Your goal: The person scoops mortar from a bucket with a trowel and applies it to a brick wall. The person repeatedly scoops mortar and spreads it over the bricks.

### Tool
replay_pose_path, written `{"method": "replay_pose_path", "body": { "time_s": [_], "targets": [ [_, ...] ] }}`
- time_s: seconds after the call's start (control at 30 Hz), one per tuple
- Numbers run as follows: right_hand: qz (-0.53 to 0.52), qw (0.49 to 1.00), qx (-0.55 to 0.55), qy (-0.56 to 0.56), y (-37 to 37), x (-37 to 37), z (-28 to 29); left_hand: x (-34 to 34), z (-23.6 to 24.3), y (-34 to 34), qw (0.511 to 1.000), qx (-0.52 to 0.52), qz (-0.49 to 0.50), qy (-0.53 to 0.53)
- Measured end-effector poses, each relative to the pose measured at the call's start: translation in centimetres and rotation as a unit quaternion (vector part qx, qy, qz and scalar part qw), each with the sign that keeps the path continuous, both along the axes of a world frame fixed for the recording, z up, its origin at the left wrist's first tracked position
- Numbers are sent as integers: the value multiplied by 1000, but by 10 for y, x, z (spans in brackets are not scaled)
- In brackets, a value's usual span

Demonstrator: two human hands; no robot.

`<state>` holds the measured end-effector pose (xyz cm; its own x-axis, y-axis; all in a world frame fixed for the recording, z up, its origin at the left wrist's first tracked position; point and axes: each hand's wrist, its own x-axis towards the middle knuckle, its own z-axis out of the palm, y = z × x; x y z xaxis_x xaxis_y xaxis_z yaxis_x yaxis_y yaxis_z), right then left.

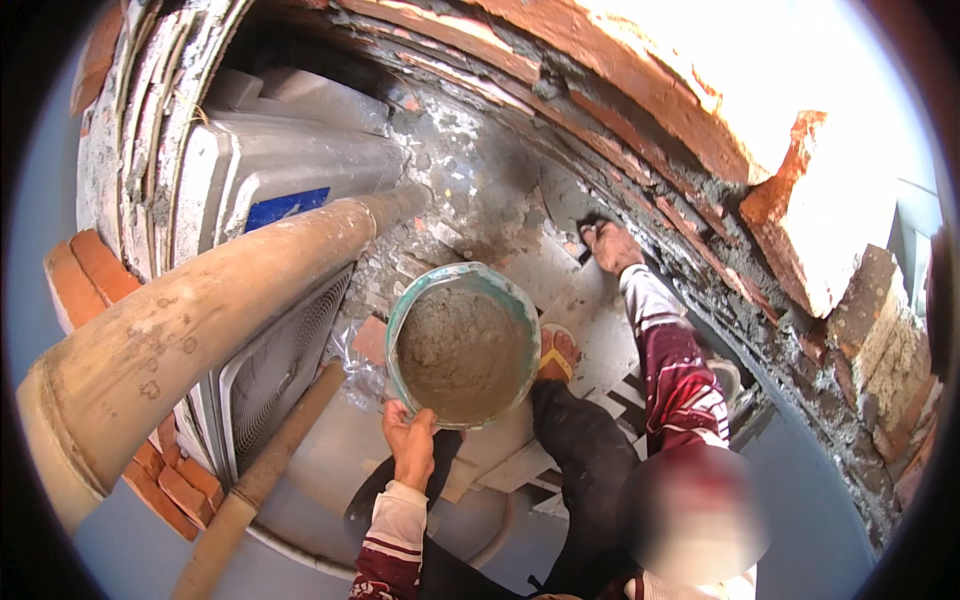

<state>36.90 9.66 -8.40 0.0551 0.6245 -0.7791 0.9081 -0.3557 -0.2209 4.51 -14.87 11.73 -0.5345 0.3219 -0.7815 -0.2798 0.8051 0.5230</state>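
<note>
A green-rimmed bucket (395,335) of wet grey mortar (462,350) is in the middle, in front of my legs. My left hand (408,440) grips its near rim, thumb over the edge. To the right and farther off, my right hand (612,247) is closed around what looks like the handle of a trowel, mostly hidden by the fingers. The trowel's grey, mortar-smeared blade (566,203) points away, close beside the lower courses of the brick wall (640,165).
A thick bamboo pole (215,290) slants across the left, in front of an air-conditioner outdoor unit (310,145). A thinner pole (260,470) lies below. Loose bricks (85,275) sit at left. Rough broken brickwork (800,225) edges the right. My sandalled foot (558,355) is beside the bucket.
</note>
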Motion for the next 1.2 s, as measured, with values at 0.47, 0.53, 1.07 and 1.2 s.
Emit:
{"method": "replay_pose_path", "body": {
  "time_s": [0.47, 0.53, 1.07, 1.2],
  "targets": [
    [46, 966, 253, -10, -33, -29, 9, -20, -43, 11, 993, 85, -36, 68],
    [77, 954, 291, 21, -50, -38, 50, -25, -60, 11, 984, 157, -17, 84],
    [-223, 894, -82, 379, -51, -135, -50, -51, -94, -1, 946, 303, 111, 31],
    [-180, 925, -75, 328, -28, -140, -45, -53, -94, -7, 944, 301, 133, 9]
  ]
}}
